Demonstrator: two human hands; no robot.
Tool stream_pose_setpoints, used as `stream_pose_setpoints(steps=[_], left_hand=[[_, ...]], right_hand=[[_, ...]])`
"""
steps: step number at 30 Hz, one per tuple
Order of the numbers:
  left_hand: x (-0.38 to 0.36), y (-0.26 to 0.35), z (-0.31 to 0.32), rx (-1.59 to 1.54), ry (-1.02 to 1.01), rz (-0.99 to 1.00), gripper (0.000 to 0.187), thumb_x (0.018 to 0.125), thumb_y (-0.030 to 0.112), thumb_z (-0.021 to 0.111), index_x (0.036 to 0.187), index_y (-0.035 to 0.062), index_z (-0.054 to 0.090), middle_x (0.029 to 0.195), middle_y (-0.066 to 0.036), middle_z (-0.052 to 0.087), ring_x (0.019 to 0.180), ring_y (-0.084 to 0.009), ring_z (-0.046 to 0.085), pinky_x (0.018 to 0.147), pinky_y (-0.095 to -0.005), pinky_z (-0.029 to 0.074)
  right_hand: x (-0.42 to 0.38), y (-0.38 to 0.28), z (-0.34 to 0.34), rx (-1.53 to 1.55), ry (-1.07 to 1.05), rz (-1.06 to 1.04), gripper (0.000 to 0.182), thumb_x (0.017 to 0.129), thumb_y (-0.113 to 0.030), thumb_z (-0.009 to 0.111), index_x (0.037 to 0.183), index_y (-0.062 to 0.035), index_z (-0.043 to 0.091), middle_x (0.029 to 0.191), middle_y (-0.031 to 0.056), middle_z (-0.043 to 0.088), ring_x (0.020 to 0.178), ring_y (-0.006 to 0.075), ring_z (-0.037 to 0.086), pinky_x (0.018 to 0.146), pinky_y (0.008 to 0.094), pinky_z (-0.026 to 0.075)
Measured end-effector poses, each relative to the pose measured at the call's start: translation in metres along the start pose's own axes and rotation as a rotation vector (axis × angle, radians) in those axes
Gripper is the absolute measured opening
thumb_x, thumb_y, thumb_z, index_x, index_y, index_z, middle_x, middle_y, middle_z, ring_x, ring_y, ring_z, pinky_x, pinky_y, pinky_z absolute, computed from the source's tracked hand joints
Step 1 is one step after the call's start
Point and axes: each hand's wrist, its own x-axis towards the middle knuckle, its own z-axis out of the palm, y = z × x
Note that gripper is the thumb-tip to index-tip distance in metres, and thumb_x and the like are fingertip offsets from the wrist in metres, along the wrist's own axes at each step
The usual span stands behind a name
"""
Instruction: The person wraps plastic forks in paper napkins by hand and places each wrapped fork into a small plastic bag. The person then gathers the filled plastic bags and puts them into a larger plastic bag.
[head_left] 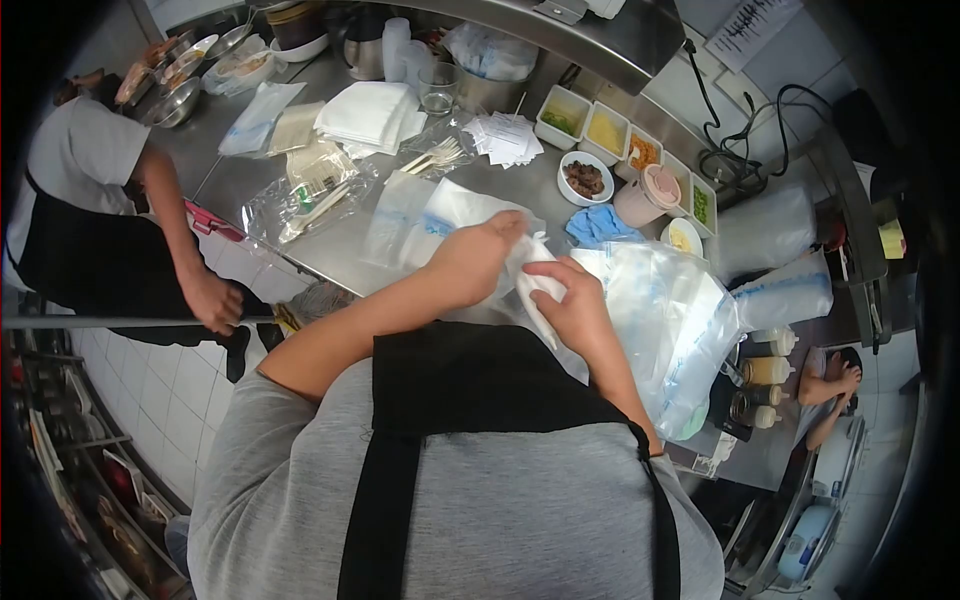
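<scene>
Your shirt [560, 500] is filling the space nearest you, with your black apron [490, 378] lying across it, and just beyond, over the worktop [222, 180], your right hand [574, 305] is pinching a white bundle [536, 320] between thumb and fingers. Your left hand [478, 262] is gripping the upper end with its fingers curled shut, though their inner side is hiding from view, so you are not seeing how much it is catching. The bundle is lying between the two, long and narrow, its lower tip pointing toward your apron. Judging by its creases, you are dealing with something light, soft and limp, giving under little pressure and offering no stiffness of its own; whether it is paper or thin film, you cannot be telling from here. If it is film, it is probably being a little slippery, and if paper, tearing easily, so a flat, gentle pinch is suiting it better than a hard tug. For a hold, the gathered middle is looking firmer than the loose tip, with the upper end serving as the steadying point. Close by on your right, thin bags [660, 310] are spreading over the worktop, just beside a blue cloth [602, 224], and more bags [398, 208] are lying on the left.
</scene>
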Motion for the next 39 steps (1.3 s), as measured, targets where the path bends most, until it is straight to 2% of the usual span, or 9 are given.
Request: stream_pose_setpoints(steps=[6,9,12,22,27,29,32,36,39], left_hand=[[-0.009,0.027,-0.003,-0.08,0.056,0.277,0.066,0.065,-0.011,0.052,0.13,-0.0024,0.048,0.141,-0.015,0.043,0.111,-0.0309,0.057,0.085,-0.0366,0.052],[-0.014,0.034,-0.012,-0.087,0.006,0.259,0.066,0.065,-0.011,0.053,0.13,-0.0022,0.047,0.141,-0.015,0.043,0.111,-0.0315,0.058,0.085,-0.0368,0.052],[-0.02,0.038,-0.014,-0.133,-0.045,0.317,0.067,0.066,-0.011,0.053,0.132,-0.0021,0.046,0.142,-0.015,0.042,0.112,-0.0314,0.057,0.086,-0.037,0.052],[-0.034,0.061,-0.016,-0.382,-0.2,0.805,0.06,0.07,-0.005,0.057,0.129,0.0062,0.051,0.143,-0.014,0.04,0.121,-0.0278,0.051,0.091,-0.036,0.049],[-0.013,0.001,-0.046,-0.134,0.573,0.418,0.056,0.07,0.012,0.068,0.124,0.0097,0.054,0.129,-0.015,0.046,0.121,-0.0289,0.045,0.099,-0.0425,0.037],[-0.003,-0.009,-0.055,-0.564,0.528,0.125,0.046,0.078,0.015,0.068,0.122,0.0106,0.056,0.132,-0.013,0.047,0.122,-0.0245,0.044,0.1,-0.0419,0.036],[0.028,-0.015,-0.062,-1.316,-0.098,-0.186,0.037,0.086,0.019,0.067,0.12,0.0097,0.057,0.128,-0.01,0.053,0.115,-0.0188,0.05,0.097,-0.0365,0.04],[0.066,0.0,-0.044,-1.179,-0.333,-0.103,0.021,0.085,0.023,0.07,0.101,0.0105,0.066,0.095,0.0,0.068,0.087,-0.008,0.06,0.08,-0.0238,0.044],[0.087,-0.015,-0.029,-1.013,-0.441,-0.206,0.026,0.086,0.019,0.068,0.109,0.0071,0.065,0.101,-0.003,0.068,0.091,-0.0105,0.063,0.082,-0.0262,0.048]], right_hand=[[0.024,0.02,0.028,-0.007,-0.192,0.356,0.025,0.077,-0.006,0.064,0.102,-0.0002,0.065,0.098,0.021,0.064,0.088,0.0319,0.063,0.077,0.0368,0.049],[0.032,0.034,0.045,0.339,0.005,0.016,0.03,0.076,-0.007,0.066,0.106,-0.0024,0.064,0.103,0.0171,0.065,0.089,0.0292,0.064,0.079,0.0354,0.049],[0.035,0.022,0.045,0.316,-0.079,0.099,0.033,0.078,-0.007,0.064,0.111,-0.0048,0.063,0.111,0.0112,0.063,0.101,0.0193,0.058,0.089,0.03,0.045],[0.032,0.0,0.027,0.073,0.133,-0.078,0.045,0.076,-0.011,0.068,0.12,-0.0084,0.058,0.114,0.0151,0.058,0.111,0.0288,0.053,0.097,0.0362,0.039],[0.003,-0.008,-0.013,0.219,0.243,-0.138,0.049,0.077,-0.018,0.072,0.122,-0.0063,0.058,0.116,0.01,0.056,0.111,0.0241,0.053,0.097,0.0333,0.038],[-0.01,-0.008,-0.027,0.315,0.191,-0.089,0.048,0.077,-0.019,0.072,0.122,-0.0064,0.059,0.116,0.0093,0.056,0.11,0.0225,0.052,0.096,0.0318,0.038],[-0.025,-0.023,-0.041,0.349,0.094,-0.026,0.047,0.077,-0.019,0.073,0.121,-0.0062,0.06,0.118,0.009,0.055,0.111,0.0204,0.051,0.097,0.0314,0.038],[-0.027,-0.005,-0.044,0.251,-0.076,-0.051,0.044,0.077,-0.019,0.073,0.118,-0.006,0.062,0.123,0.0105,0.057,0.114,0.0195,0.051,0.097,0.0319,0.038],[-0.018,0.026,-0.022,0.342,-0.262,0.081,0.034,0.078,-0.015,0.07,0.11,-0.0051,0.066,0.116,0.0096,0.064,0.108,0.019,0.056,0.093,0.0315,0.042]])
